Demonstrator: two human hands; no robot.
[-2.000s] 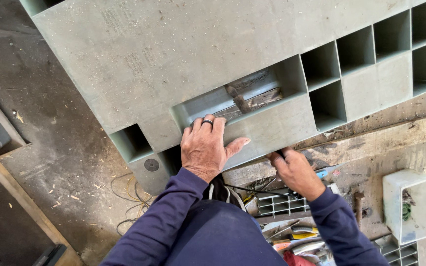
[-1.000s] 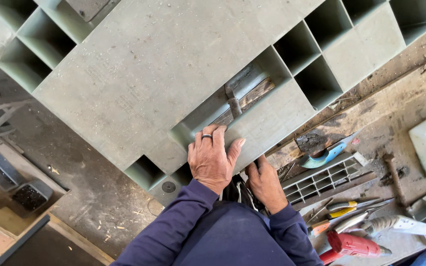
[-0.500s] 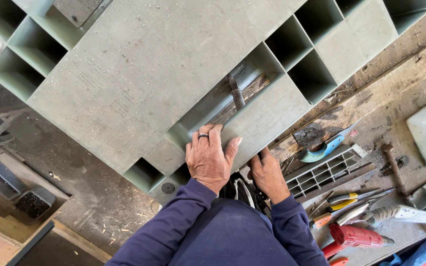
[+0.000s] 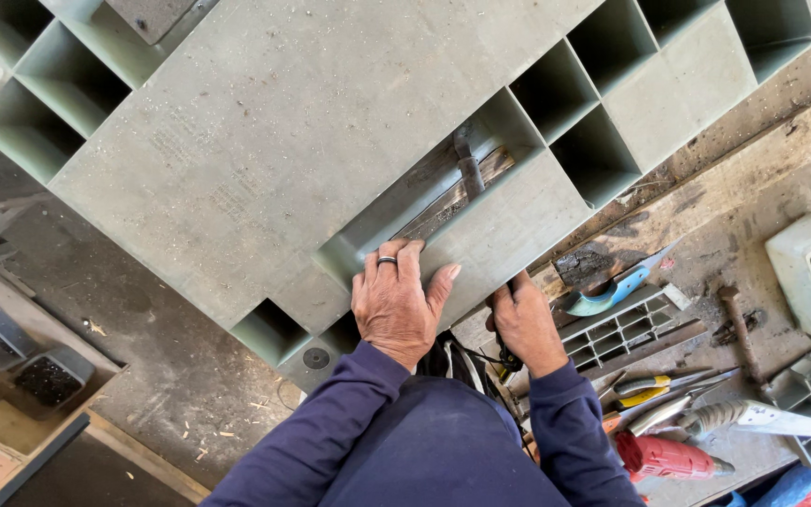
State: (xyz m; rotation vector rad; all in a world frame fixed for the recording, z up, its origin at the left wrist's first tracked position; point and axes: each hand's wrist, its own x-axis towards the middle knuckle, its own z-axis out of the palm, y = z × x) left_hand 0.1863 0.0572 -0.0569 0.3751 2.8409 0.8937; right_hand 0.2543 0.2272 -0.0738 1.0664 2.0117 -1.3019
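The left hand (image 4: pixel 398 302) lies flat on a grey pallet (image 4: pixel 283 141), fingers at the edge of an open slot. The right hand (image 4: pixel 525 321) grips under the pallet's lower edge. Beside it on the bench (image 4: pixel 753 178) lie a grille (image 4: pixel 626 324), screwdrivers (image 4: pixel 654 383), a red drill (image 4: pixel 664 457) and a white tub (image 4: pixel 804 272).

A dusty grey concrete floor (image 4: pixel 143 376) lies at the left, littered with small wood chips. To the right runs a worn, dirty wooden bench (image 4: pixel 753 188) in bright daylight, and a wooden box (image 4: pixel 21 376) stands at the lower left.
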